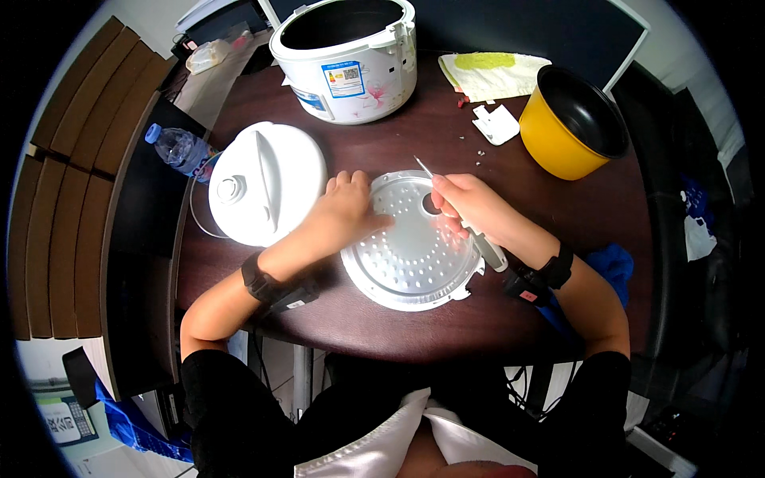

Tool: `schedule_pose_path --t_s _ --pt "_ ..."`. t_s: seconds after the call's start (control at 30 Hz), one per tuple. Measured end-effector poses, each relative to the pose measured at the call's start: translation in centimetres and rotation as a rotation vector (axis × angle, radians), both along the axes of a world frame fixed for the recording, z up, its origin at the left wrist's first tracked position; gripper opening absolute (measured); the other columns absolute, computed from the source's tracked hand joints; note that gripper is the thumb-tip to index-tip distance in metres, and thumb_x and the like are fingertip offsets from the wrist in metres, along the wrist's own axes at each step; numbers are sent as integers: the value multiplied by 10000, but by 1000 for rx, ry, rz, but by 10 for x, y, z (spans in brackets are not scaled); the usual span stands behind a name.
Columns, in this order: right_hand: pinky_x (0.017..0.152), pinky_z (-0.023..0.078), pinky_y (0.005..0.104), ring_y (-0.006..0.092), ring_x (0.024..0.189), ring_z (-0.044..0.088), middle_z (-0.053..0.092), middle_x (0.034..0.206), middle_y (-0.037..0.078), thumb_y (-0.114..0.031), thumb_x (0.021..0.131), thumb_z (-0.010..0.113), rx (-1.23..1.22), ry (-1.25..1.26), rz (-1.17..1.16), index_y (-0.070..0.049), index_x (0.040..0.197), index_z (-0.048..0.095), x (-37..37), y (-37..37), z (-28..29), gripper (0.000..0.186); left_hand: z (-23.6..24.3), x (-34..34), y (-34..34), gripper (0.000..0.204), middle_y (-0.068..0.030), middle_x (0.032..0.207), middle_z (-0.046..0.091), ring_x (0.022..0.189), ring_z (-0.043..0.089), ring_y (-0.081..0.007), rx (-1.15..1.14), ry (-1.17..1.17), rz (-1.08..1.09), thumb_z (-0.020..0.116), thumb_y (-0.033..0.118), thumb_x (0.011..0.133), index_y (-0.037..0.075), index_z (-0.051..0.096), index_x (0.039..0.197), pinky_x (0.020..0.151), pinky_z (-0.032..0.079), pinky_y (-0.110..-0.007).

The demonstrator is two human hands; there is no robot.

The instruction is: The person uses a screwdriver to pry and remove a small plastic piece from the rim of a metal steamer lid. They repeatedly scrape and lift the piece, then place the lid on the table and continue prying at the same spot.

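Lying flat just below the centre of the frame, a round aluminium plate is supported by the dark reddish-brown table. Its bright, silvery face is studded with raised dimples inside a concentric ridge; its thin rim is broken by small tabs and notches at lower right, and a round dark-looking opening is seen near its upper right. At middle right, a crumpled blue cloth is partly hidden by the right forearm. Black bands with boxy modules are worn on both wrists.

The plate's upper left is overlapped by the left hand, its fingers loosely bent and thumb extended; whether the metal is pressed or gripped cannot be told. Above the plate's right side, a slim screwdriver-like tool is pinched between the thumb and fingers of the right hand, its narrow metal shaft pointed toward upper left.

Left of the plate, a smooth, rounded white plastic lid is placed, crossed by a raised handle. Farther off, a clear bottle is seen at left, a yellow pot with a black interior is tilted at upper right, and a flower-printed white rice cooker body is set at top centre.
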State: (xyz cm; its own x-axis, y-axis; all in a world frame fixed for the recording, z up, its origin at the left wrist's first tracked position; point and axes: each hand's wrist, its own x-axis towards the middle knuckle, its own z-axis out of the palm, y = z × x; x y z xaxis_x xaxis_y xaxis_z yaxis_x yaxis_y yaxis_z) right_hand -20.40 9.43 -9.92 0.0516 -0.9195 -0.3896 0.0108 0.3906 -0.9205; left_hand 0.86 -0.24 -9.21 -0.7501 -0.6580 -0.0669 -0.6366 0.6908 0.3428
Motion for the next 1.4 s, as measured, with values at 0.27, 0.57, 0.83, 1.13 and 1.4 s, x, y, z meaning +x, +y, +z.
schedule_pose_path --t_s 0.27,0.57,0.83,1.13,1.4 --pt "387 364 270 105 436 427 351 564 -25 -324 989 382 47 -13 -60 -46 767 469 1 0 3 366 -17 2 -11 229 -212 945 542 914 522 -385 -50 200 -32 619 124 796 -17 501 932 802 442 -434" --pt "375 341 253 96 421 398 344 573 -31 -345 997 373 31 -96 -59 -59 759 467 1 5 7 383 11 -3 2 193 -217 962 536 872 543 -397 -224 244 -106 578 44 783 -32 516 950 770 462 -435" --pt "440 340 244 96 428 384 323 557 -30 -349 1010 334 -180 -27 -44 -56 762 458 0 12 28 404 72 2 -21 445 -116 1071 585 976 576 -177 351 366 42 654 39 804 -28 465 1200 832 483 -298" --pt "440 375 221 108 433 486 390 537 -4 -331 1020 297 -308 -81 56 -43 782 461 18 46 74 409 137 -12 31 493 -88 1060 607 972 582 -132 548 753 -7 678 -22 761 -37 516 1226 854 477 -250" --pt "427 416 246 94 425 418 363 527 -7 -306 1021 304 -272 -252 68 -23 786 463 21 57 84 401 135 -20 37 468 -69 1003 610 874 578 -97 481 739 -115 626 17 781 -29 507 1231 757 480 -221"
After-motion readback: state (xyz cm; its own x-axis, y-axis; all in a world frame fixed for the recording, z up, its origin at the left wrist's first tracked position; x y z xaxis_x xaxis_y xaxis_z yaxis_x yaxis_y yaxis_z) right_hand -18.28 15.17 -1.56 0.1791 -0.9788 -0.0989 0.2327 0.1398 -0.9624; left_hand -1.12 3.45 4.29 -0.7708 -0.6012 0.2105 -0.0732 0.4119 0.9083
